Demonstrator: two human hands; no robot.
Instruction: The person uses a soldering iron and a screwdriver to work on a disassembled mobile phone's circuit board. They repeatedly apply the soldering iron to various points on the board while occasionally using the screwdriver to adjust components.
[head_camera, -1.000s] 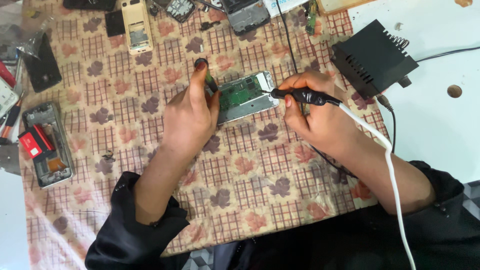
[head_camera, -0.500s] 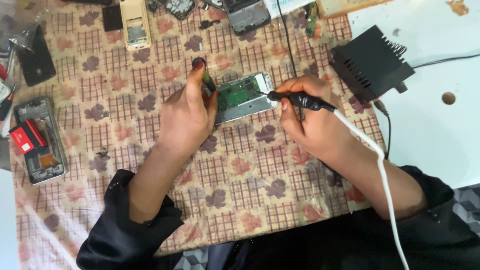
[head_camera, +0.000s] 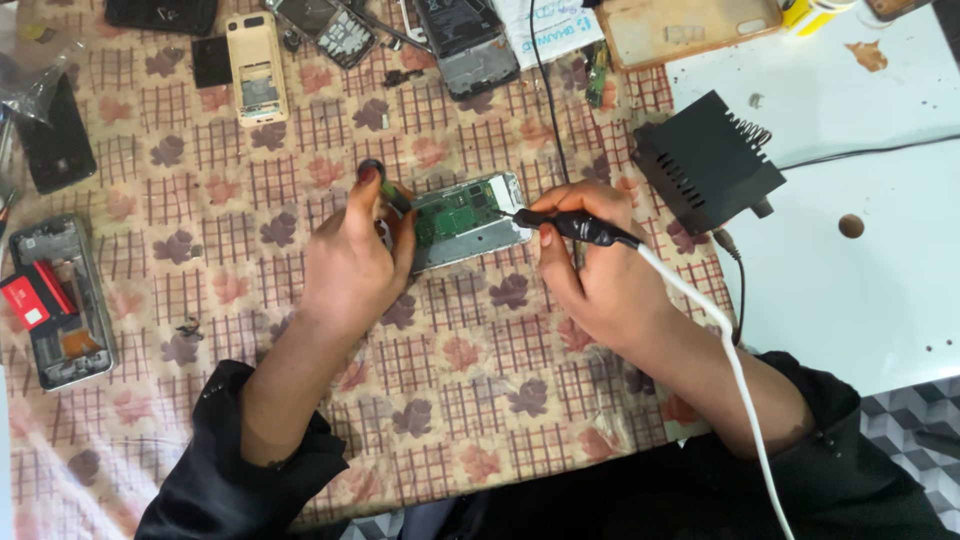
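An opened phone with a green circuit board (head_camera: 462, 218) lies on the patterned cloth (head_camera: 240, 210). My left hand (head_camera: 352, 262) grips its left end, thumb and fingers pinched on the edge. My right hand (head_camera: 595, 268) holds a black soldering iron (head_camera: 572, 226) like a pen; its tip touches the right part of the board. A white cord (head_camera: 715, 345) runs from the iron back over my right forearm.
A black soldering station box (head_camera: 706, 160) stands on the white table at right. Phone parts lie along the far edge: a beige phone (head_camera: 257, 66), dark housings (head_camera: 466, 42). A phone frame with a red battery (head_camera: 52, 300) rests at left.
Both hands, the board and the iron keep the same pose. The view has shifted slightly, so everything sits a little lower in the picture.
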